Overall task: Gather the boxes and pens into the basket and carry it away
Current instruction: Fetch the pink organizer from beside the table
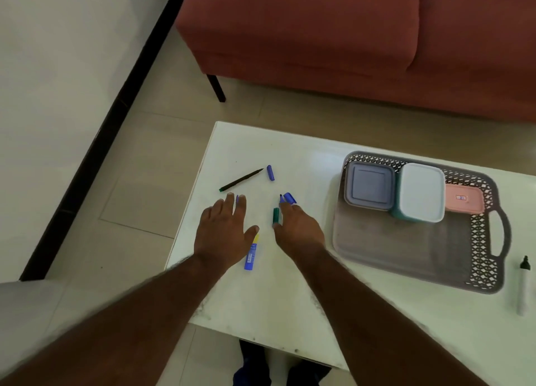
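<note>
Pens lie loose on the tabletop (290, 293) under both hands: the left hand (224, 232), fingers spread flat, covers a blue pen (251, 255); the right hand (298, 229) curls beside a green cap (276, 215), though I cannot tell if it grips. Round barrels and caps could roll off the edge. Farther off, three boxes already sit in the basket (481, 258).

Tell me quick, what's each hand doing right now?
Left hand: open, fingers straight, flat over a blue marker.
Right hand: cannot tell; fingers among the pen caps.
</note>
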A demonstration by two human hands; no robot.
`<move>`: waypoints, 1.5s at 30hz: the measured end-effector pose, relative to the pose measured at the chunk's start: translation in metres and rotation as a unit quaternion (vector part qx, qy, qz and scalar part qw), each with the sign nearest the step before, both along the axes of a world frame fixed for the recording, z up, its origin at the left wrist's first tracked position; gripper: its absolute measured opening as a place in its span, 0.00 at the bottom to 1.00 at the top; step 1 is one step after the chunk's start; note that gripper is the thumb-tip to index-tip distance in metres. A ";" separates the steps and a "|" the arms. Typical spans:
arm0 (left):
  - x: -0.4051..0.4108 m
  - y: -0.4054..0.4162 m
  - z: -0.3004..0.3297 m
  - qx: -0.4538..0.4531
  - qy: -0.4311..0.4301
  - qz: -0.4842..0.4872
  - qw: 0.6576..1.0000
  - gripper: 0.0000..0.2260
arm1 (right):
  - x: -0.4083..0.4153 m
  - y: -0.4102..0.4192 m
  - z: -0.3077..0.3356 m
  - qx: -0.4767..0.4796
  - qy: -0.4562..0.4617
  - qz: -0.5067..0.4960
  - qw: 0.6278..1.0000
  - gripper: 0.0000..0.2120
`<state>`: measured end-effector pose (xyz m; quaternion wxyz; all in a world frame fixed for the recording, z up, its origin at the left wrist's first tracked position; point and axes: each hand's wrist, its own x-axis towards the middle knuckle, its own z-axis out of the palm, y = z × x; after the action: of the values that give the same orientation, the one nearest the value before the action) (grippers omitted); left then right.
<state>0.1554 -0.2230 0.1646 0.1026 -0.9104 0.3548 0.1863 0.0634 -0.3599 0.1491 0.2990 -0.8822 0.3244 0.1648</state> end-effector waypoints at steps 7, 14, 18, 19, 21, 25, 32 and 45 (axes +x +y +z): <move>-0.003 -0.009 -0.014 -0.004 0.028 -0.015 0.999 0.36 | 0.011 0.007 -0.024 -0.036 0.085 -0.039 0.995 0.27; -0.001 -0.014 -0.016 0.000 0.045 -0.002 0.999 0.36 | 0.016 0.008 -0.019 0.023 0.052 -0.149 0.987 0.23; 0.001 -0.016 -0.016 -0.008 0.046 0.004 0.999 0.35 | 0.018 -0.006 -0.018 0.040 -0.014 -0.205 0.978 0.18; 0.001 -0.016 -0.017 -0.013 0.046 0.005 0.999 0.34 | 0.021 -0.011 -0.019 0.044 -0.017 -0.211 0.976 0.18; 0.001 -0.018 -0.020 -0.022 0.047 0.006 0.999 0.34 | 0.027 -0.020 -0.024 0.039 -0.020 -0.220 0.974 0.19; -0.001 -0.018 -0.026 -0.034 0.045 -0.005 0.998 0.33 | 0.037 -0.027 -0.037 0.017 -0.023 -0.199 0.980 0.18; 0.002 -0.016 -0.029 -0.046 0.051 -0.002 0.998 0.32 | 0.042 -0.026 -0.051 0.014 0.011 -0.185 0.983 0.17; 0.010 -0.042 0.005 -0.246 0.219 0.037 0.944 0.24 | -0.006 -0.034 0.019 0.405 -0.149 -0.356 0.829 0.05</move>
<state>0.1656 -0.2648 0.1691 -0.2115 -0.8568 0.3693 0.2913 0.0570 -0.3935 0.1677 0.7120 -0.5192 0.4719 0.0298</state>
